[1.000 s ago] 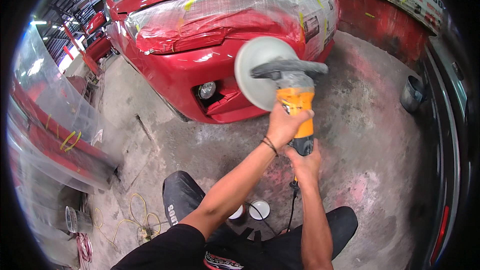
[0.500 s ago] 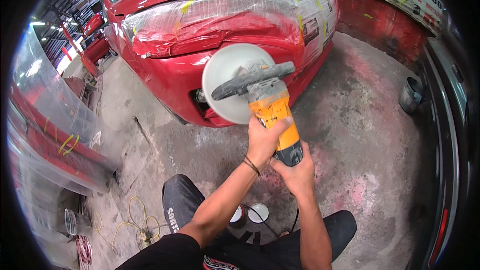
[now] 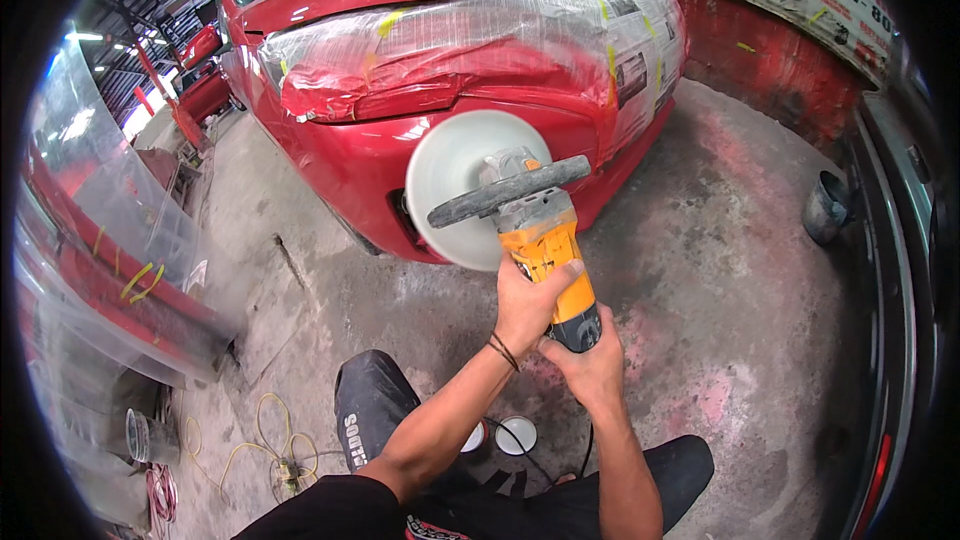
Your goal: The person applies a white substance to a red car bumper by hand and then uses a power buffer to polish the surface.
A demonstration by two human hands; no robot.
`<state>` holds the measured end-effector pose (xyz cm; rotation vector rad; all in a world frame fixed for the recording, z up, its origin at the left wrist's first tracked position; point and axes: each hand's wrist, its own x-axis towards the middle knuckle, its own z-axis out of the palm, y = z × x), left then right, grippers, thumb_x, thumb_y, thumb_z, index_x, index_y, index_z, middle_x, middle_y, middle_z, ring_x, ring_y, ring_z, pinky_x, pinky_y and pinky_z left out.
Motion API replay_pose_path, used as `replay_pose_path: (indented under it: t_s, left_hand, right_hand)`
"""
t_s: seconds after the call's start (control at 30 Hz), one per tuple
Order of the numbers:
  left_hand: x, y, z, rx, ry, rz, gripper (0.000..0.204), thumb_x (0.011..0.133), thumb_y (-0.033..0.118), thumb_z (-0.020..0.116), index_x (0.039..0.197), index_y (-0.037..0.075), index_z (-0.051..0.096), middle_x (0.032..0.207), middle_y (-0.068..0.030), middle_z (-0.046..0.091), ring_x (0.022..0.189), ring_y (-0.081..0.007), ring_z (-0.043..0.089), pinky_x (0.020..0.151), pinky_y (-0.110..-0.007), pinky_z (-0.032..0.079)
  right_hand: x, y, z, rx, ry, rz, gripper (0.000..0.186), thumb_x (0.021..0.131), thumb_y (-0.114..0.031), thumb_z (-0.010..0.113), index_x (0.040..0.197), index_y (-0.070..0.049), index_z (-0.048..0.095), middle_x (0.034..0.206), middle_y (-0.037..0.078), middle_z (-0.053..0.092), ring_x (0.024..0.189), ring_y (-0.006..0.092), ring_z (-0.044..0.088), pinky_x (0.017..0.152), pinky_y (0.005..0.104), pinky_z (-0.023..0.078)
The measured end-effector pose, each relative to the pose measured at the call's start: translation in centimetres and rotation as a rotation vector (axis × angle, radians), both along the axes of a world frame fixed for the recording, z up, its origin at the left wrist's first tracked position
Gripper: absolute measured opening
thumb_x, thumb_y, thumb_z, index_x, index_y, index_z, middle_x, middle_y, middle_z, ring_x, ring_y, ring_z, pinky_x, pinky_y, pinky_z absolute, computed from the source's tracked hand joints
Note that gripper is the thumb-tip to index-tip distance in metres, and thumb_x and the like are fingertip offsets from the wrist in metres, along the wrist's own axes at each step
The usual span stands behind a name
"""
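Note:
I hold a yellow and grey polishing machine [image 3: 548,242] in both hands. My left hand [image 3: 528,306] wraps its yellow body from the left. My right hand [image 3: 588,368] grips the dark rear end where the cord leaves. Its round white pad [image 3: 455,180] lies against the lower front bumper of a red car [image 3: 400,0]. A black side handle [image 3: 505,192] sticks out across the machine's head. Clear plastic sheet and newspaper with yellow tape [image 3: 520,30] cover the car's headlight and grille area.
Stained concrete floor [image 3: 720,270] surrounds me. A small open tin and its white lid [image 3: 515,434] sit between my knees. A grey bucket [image 3: 825,205] stands at right by a red wall. Plastic-wrapped red panels [image 3: 100,240] lean at left, with yellow cable [image 3: 250,450] on the floor.
The polisher and both hands have moved left along the bumper, and the pad now sits lower over the fog-light area.

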<state>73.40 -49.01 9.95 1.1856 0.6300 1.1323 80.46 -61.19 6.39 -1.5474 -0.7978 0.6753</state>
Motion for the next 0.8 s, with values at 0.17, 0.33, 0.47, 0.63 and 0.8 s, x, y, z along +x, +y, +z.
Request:
replay_pose_path:
  t_s: [0.17,0.33,0.47,0.63,0.8]
  left_hand:
    - [2.1,2.9,-0.1,0.049,0.048,-0.087,0.053,0.089,0.008,0.088,0.132,-0.003,0.061,0.114,-0.0129,0.077,0.095,-0.0198,0.077,0.084,-0.037,0.065]
    - [6.2,5.9,-1.8,0.267,0.401,-0.081,0.083,0.076,0.030,0.096,0.137,-0.007,0.055,0.118,-0.0193,0.077,0.105,-0.0275,0.078,0.093,-0.041,0.063]
    - [6.2,7.0,-1.7,0.359,0.707,-0.098,0.102,0.067,0.047,0.097,0.138,-0.010,0.051,0.118,-0.0276,0.076,0.111,-0.0391,0.077,0.097,-0.045,0.061]
    - [2.7,6.1,-0.5,0.304,0.743,-0.127,0.098,0.071,0.043,0.096,0.139,-0.009,0.050,0.125,-0.0272,0.074,0.119,-0.0369,0.075,0.105,-0.044,0.057]
    - [-3.3,4.9,-2.1,0.297,0.404,-0.005,0.090,0.075,0.032,0.096,0.143,-0.006,0.051,0.125,-0.0199,0.076,0.116,-0.0299,0.076,0.105,-0.042,0.059]
  right_hand:
    - [0.7,1.9,-0.3,0.087,0.076,-0.063,0.063,0.077,-0.022,0.096,0.124,-0.001,0.061,0.102,0.007,0.074,0.085,0.0165,0.070,0.075,0.0325,0.056]
    - [0.9,5.1,-4.3,0.178,0.516,-0.136,0.047,0.087,-0.014,0.089,0.119,-0.007,0.055,0.080,0.002,0.063,0.058,0.0109,0.059,0.050,0.0283,0.047]
    - [-1.1,6.5,-5.0,0.287,0.655,-0.169,0.041,0.093,-0.011,0.082,0.121,-0.008,0.052,0.078,0.003,0.062,0.056,0.0137,0.059,0.049,0.0297,0.048]
    - [-3.8,6.4,-5.7,0.266,0.585,-0.164,0.047,0.095,-0.011,0.081,0.130,-0.005,0.051,0.080,0.005,0.062,0.056,0.0144,0.059,0.049,0.0307,0.048]
    - [-7.0,5.7,-8.8,0.226,0.184,-0.125,0.060,0.090,-0.013,0.088,0.135,0.000,0.052,0.088,0.006,0.065,0.064,0.0129,0.061,0.056,0.0310,0.050]
